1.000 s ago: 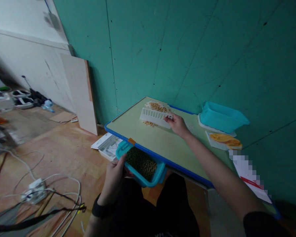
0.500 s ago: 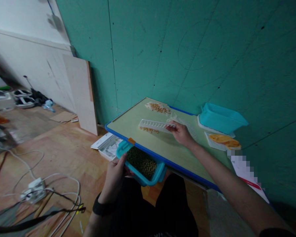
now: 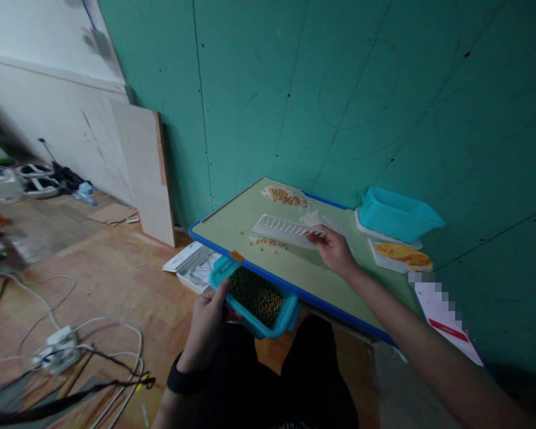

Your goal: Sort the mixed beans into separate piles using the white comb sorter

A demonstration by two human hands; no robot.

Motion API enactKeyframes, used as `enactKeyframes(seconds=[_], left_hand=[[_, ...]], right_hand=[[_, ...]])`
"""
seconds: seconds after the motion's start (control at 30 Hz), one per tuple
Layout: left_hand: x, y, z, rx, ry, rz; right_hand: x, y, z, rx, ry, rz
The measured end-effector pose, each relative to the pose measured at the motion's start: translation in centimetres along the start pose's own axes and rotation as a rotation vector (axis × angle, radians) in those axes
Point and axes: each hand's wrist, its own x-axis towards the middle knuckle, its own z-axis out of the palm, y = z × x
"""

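Observation:
My left hand (image 3: 209, 316) is closed on the near-left rim of a turquoise plastic container (image 3: 246, 313), held just below the table's front edge. Inside lie dark green beans (image 3: 245, 283) and tan beans (image 3: 271, 304). Over the table, my right hand (image 3: 335, 249) pinches the right end of a long white slotted plastic strip (image 3: 279, 226). Right by the strip's lower edge is a short row of tan beans (image 3: 270, 242), with several single beans scattered around it. Whether the strip touches the tabletop I cannot tell.
The blue-edged table (image 3: 312, 274) stands against a green wall (image 3: 259, 89). On it are a tan bean pile (image 3: 288, 196), crumpled clear plastic (image 3: 321, 219), a turquoise bin (image 3: 397, 211) and a folded orange cloth (image 3: 404, 254). Cables and a power strip (image 3: 62, 348) lie on the floor.
The strip has tilted and shifted slightly away from the near bean row, which shows more openly. Several loose beans now lie around that row. My left hand and the container have barely moved.

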Motion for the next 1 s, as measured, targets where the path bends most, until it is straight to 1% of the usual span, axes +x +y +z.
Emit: enactKeyframes(seconds=[0.07,0.13,0.23,0.33,0.47,0.57,0.67,0.77,0.87,1.0], left_hand=[[0.0,0.0,0.1,0.011,0.003,-0.004],[-0.1,0.2,0.3,0.021,0.013,-0.001],[-0.5,0.5,0.5,0.018,0.025,0.020],[-0.9,0.8,0.5,0.005,0.043,0.024],[-0.9,1.0,0.2,0.001,0.077,0.017],[-0.5,0.9,-0.2,0.025,0.071,0.022],[0.0,0.8,-0.8,0.030,0.073,0.036],[0.2,0.9,-1.3,0.023,0.051,0.024],[-0.2,1.4,-1.5,0.005,0.026,0.021],[-0.8,2.4,-1.3,0.024,0.044,0.023]], right_hand=[[-0.4,-0.1,-0.6,0.000,0.078,0.030],[-1.0,-0.7,-1.2,-0.013,0.124,0.045],[-1.7,-2.3,-1.0,-0.033,0.116,0.030],[-1.4,-4.3,0.8,-0.049,0.071,-0.005],[0.8,-6.0,4.0,-0.103,0.049,-0.054],[2.5,-6.2,5.8,-0.141,0.025,-0.084],[3.1,-5.8,6.5,-0.145,-0.024,-0.092],[2.7,-5.4,6.4,-0.121,-0.063,-0.076],[2.0,-5.3,5.9,-0.068,-0.088,-0.059],[1.5,-5.2,5.3,-0.013,-0.103,-0.052]])
